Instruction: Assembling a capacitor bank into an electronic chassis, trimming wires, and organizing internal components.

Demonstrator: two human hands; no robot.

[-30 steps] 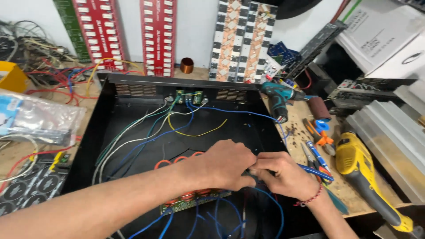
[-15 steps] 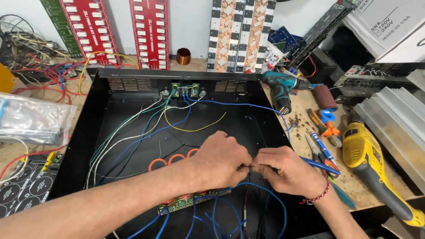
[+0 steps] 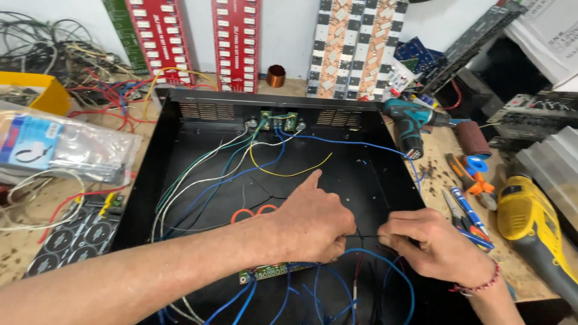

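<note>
Both my hands work low inside an open black metal chassis (image 3: 180, 99). My left hand (image 3: 313, 225) is curled with its thumb sticking up, and it rests over a small green circuit board (image 3: 268, 272) and some orange wire loops (image 3: 244, 213). My right hand (image 3: 433, 247), with a red bead bracelet on the wrist, pinches its fingertips together just to the right. A thin black strand (image 3: 367, 232) stretches between the two hands. Blue wires (image 3: 385, 259) loop beneath them.
Blue, white, green and yellow wires run to small boards at the chassis back wall (image 3: 278, 120). A teal drill (image 3: 409, 126), orange pliers (image 3: 472, 177), blue screwdrivers (image 3: 466, 207) and a yellow power tool (image 3: 530, 222) lie to the right. A plastic bag (image 3: 54, 147) and capacitor board (image 3: 78, 235) lie on the left.
My hands were pressed together over the wires. Now they have drawn apart sideways, with the thin strand pulled between them, and my left thumb has lifted.
</note>
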